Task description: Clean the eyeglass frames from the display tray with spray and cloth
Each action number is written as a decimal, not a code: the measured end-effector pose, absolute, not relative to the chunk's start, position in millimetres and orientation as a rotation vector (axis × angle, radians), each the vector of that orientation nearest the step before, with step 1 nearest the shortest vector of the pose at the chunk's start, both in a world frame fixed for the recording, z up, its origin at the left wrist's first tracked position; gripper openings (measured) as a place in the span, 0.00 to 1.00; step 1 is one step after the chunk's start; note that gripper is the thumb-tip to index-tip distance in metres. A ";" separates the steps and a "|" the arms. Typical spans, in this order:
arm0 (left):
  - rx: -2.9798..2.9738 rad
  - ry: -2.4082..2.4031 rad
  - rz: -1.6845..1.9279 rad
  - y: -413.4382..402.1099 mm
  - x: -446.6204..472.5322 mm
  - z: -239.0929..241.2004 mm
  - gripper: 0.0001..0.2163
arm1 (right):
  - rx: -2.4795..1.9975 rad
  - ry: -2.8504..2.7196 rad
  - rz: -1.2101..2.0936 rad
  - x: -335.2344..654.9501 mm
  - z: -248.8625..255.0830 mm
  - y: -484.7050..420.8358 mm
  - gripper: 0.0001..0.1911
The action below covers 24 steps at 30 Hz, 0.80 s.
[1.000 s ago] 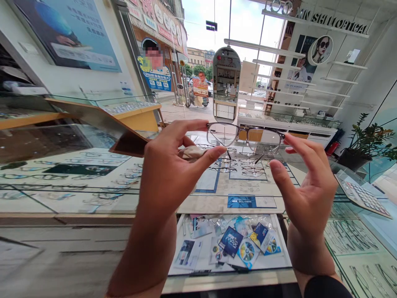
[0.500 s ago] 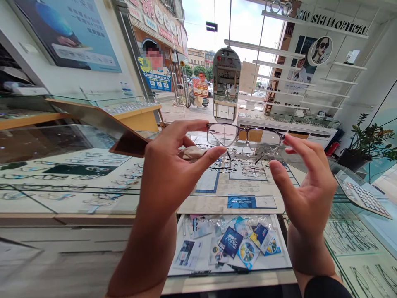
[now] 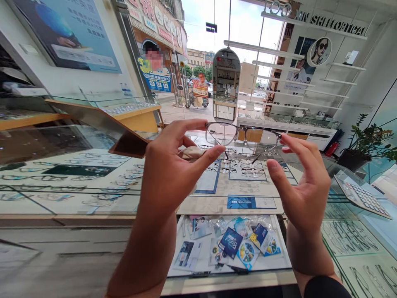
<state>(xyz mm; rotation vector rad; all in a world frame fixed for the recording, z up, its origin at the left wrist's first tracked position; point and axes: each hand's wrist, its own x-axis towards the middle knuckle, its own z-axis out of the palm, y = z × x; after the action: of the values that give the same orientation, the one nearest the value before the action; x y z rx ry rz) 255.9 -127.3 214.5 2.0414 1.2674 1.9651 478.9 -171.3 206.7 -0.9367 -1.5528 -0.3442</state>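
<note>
A pair of eyeglasses (image 3: 243, 129) with a dark upper rim and clear lenses is held up in front of me, slightly tilted down to the right. My left hand (image 3: 173, 161) grips its left end, index finger at the corner and thumb below the lens. A crumpled light cloth (image 3: 190, 153) is tucked in that same hand. At the other end, the fingertips of my right hand (image 3: 305, 178) are on the frame's right corner, with the thumb held apart below. Part of the grip there is hidden.
Below lies a glass display counter with rows of glasses (image 3: 248, 169) and a blue card (image 3: 242, 202). An open drawer (image 3: 214, 271) holds packets and leaflets. An oval mirror (image 3: 226, 82) stands ahead, a brown angled board (image 3: 124, 142) left, a calculator-like keypad (image 3: 364, 198) right.
The eyeglasses have shifted slightly left, mostly at their right end. My right hand has moved a little left with them; my left hand has hardly moved.
</note>
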 end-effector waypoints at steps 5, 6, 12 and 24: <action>2.038 1.263 1.969 -127.6 255.7 215.1 0.22 | -0.924 -1.557 -0.342 479.2 206.2 -171.7 0.21; 2.038 1.262 1.971 -127.5 255.9 214.9 0.22 | -0.926 -1.556 -0.343 479.3 206.1 -171.6 0.21; 2.025 1.261 1.971 -127.8 256.6 214.5 0.22 | -0.929 -1.558 -0.346 479.2 206.2 -171.0 0.21; 2.015 1.252 1.975 -127.9 256.8 215.2 0.22 | -0.942 -1.562 -0.347 478.9 206.4 -171.2 0.21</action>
<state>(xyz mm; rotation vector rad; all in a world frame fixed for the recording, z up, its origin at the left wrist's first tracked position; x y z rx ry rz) 256.8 -127.9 215.2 2.0146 1.2518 1.9755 478.9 -171.2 206.4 -0.9416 -1.5616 -0.3469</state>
